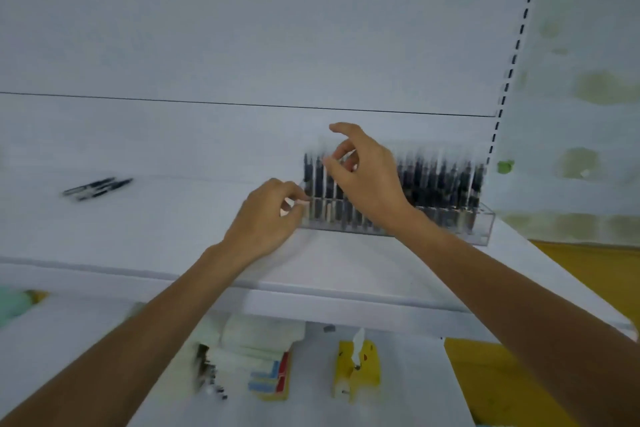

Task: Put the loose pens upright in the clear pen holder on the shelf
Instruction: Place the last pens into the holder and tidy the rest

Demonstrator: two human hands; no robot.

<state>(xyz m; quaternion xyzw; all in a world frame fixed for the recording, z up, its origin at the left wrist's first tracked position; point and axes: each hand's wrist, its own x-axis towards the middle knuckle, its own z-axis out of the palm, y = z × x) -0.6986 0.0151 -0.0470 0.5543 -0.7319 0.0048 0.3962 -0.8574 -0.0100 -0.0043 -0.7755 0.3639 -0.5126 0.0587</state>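
Both hands meet at the clear pen holder [482, 228]. The right hand [367, 180] has its grip pinched together over the pen tops, though blur hides whether it holds one. The left hand [266, 218] grip curls on the holder's left end. The holder, near the shelf's [166, 236] right edge, looks nearly full. A few loose pens [97, 188] lie by the left edge, so the task seems mostly done.

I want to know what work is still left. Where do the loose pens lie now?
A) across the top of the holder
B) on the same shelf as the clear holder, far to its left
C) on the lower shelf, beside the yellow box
B: a few dark pens lie flat on the shelf, well left of the clear pen holder.
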